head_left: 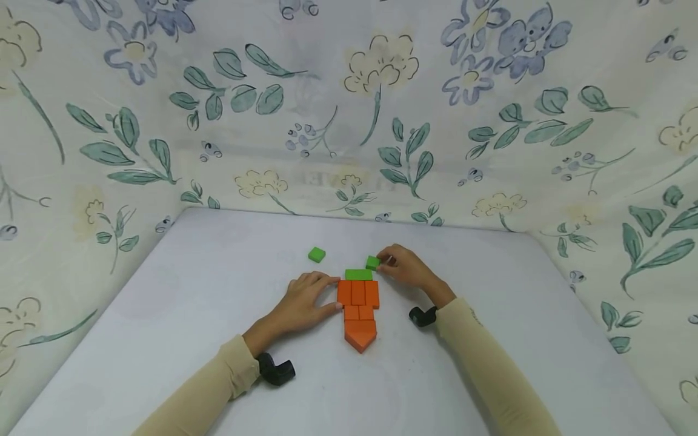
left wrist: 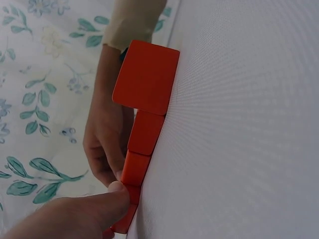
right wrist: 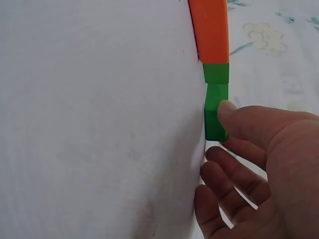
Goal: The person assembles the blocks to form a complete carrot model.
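Observation:
Orange blocks lie together on the table in a flat figure, with a pointed orange block (head_left: pixel 360 335) at the near end and a green rectangular block (head_left: pixel 358 275) across the far end. At its left side, my left hand (head_left: pixel 303 303) holds an upper orange block (head_left: pixel 344 293), index fingertip at the far corner and thumb at the near one. My right hand (head_left: pixel 406 267) pinches a small green block (head_left: pixel 372 263) between thumb and forefinger, right by the green bar's far right corner. The right wrist view shows this small block (right wrist: pixel 216 122) up against the green bar; the other fingers hang loosely curled.
Another small green block (head_left: pixel 317 254) lies by itself on the white table (head_left: pixel 218 272), beyond my left hand. A floral cloth (head_left: pixel 327 121) rises behind the table and along its sides. Black wrist mounts (head_left: pixel 276 370) stick out at both wrists, low over the tabletop.

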Available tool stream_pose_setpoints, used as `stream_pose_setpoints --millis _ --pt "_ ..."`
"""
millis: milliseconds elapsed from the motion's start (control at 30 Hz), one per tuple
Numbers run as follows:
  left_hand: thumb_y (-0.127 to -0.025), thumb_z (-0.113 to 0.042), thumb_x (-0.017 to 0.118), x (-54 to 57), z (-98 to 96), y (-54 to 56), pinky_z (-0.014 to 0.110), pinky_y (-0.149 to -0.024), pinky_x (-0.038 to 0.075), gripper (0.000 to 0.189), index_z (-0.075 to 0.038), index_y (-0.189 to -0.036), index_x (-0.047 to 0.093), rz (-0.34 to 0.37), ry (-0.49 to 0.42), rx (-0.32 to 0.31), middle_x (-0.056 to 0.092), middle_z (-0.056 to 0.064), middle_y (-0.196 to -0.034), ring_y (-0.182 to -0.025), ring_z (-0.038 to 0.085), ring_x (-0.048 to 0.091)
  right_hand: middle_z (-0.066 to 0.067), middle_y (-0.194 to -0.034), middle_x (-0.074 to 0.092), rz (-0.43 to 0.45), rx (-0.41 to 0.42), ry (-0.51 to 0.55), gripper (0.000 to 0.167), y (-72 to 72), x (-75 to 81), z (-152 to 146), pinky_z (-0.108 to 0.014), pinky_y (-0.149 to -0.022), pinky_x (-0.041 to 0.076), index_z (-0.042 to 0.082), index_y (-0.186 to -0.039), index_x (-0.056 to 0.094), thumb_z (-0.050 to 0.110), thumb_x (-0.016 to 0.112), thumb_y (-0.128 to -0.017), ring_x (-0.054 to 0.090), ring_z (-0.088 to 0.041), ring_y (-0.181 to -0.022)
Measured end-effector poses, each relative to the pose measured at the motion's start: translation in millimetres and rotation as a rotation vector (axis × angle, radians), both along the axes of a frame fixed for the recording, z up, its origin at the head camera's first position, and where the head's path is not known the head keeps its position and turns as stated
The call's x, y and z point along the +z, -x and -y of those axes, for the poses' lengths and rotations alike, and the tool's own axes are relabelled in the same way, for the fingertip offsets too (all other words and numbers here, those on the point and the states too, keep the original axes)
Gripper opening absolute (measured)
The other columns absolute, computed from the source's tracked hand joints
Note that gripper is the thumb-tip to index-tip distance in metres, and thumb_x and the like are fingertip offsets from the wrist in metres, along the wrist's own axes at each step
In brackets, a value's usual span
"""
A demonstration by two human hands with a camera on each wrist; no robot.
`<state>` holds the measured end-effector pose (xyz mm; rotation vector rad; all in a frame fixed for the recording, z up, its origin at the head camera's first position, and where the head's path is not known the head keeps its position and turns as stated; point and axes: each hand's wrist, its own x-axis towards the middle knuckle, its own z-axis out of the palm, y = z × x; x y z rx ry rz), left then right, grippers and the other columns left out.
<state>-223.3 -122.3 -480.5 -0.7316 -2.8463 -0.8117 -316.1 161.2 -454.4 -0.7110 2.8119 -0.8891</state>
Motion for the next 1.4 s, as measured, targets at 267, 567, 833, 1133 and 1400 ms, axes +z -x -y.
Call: stream_pose_setpoints --millis 267,567,833,1133,1400 --pt "-0.091 -0.048 0.069 -0.9 -1.6 1.6 0.042 -0.092 0.037 0.058 -0.022 -0.141 0.056 0.003 0.014 0.003 0.057 0.002 -0.131 -0.127 0.026 0.048 -0.009 -0.114 0.064 0.005 -0.004 -0.001 0.027 -4.3 -0.3 0.3 -0.037 -0.091 0.053 0.006 -0.119 0.065 0.018 0.069 -0.095 0.061 -0.021 -0.103" --pt "-0.090 -0.048 0.070 0.2 -0.8 2.5 0.044 -0.094 0.037 0.059 -0.022 -0.141 0.055 0.004 0.009 0.006 0.058 0.002 -0.131 -0.127 0.027 0.048 -0.008 -0.113 0.064 -0.033 0.026 -0.015 0.026 -7.4 2.5 2.2 -0.038 -0.092 0.052 0.006 -0.118 0.065 0.016 0.069 -0.094 0.060 -0.022 -0.104" --pt "-0.090 -0.048 0.070 0.5 -1.3 1.5 0.043 -0.093 0.037 0.059 -0.022 -0.141 0.056 0.000 0.005 0.008 0.058 0.002 -0.131 -0.128 0.026 0.048 -0.009 -0.112 0.064 -0.037 0.038 -0.029 0.026 -8.5 2.3 0.8 -0.039 -0.092 0.052 0.005 -0.118 0.065 0.015 0.068 -0.095 0.059 -0.022 -0.104" --pt "-0.091 -0.047 0.070 2.3 -1.5 0.4 0.043 -0.093 0.036 0.058 -0.021 -0.141 0.056 0.005 -0.004 -0.004 0.058 0.002 -0.131 -0.128 0.027 0.047 -0.009 -0.114 0.064 -0.047 0.038 -0.032 0.027 -7.7 1.6 0.1 -0.040 -0.094 0.052 0.006 -0.120 0.065 0.016 0.068 -0.095 0.060 -0.023 -0.106" --pt "-0.090 -0.046 0.071 1.7 -1.9 -0.5 0.043 -0.092 0.036 0.057 -0.021 -0.140 0.056 0.001 -0.002 -0.002 0.058 0.002 -0.130 -0.127 0.026 0.048 -0.009 -0.115 0.064 -0.036 0.038 -0.027 0.028 -9.0 1.6 0.4 -0.040 -0.095 0.052 0.006 -0.121 0.065 0.017 0.067 -0.095 0.060 -0.023 -0.107"
